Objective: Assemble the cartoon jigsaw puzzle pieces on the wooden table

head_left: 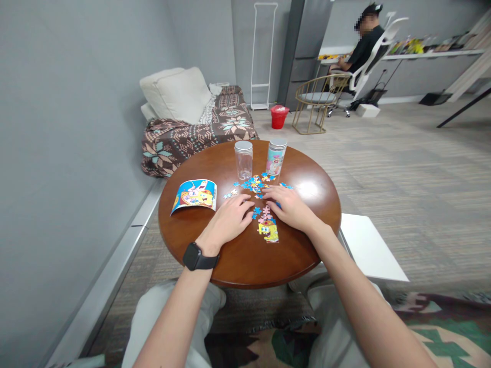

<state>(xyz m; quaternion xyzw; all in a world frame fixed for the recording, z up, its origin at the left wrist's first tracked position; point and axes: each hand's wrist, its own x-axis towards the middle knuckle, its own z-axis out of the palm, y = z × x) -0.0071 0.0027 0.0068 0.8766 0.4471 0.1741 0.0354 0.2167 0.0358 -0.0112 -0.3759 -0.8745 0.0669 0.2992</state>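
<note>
My left hand (pixel 231 216) rests on the round wooden table (pixel 238 263), fingers apart, beside a blue puzzle piece (pixel 257 211). My right hand (pixel 288 205) reaches in from the other side with its fingers spread, close to some pink joined pieces (pixel 266 211). Just below them lies a small joined section of puzzle (pixel 268 231) with a yellow cartoon face. Beyond both hands is a heap of loose puzzle pieces (pixel 253 183), mostly blue. A curled picture sheet (pixel 195 195) stands on the left of the table. Any piece under my right fingers is hidden.
Toward the far edge stand a clear lidded jar (pixel 244 161) and a jar with a cartoon label (pixel 275 158). Behind the table are a covered sofa (pixel 199 135), a red bucket (pixel 279 118) and a gold-framed chair (pixel 316 97). A person (pixel 366 43) sits farther back.
</note>
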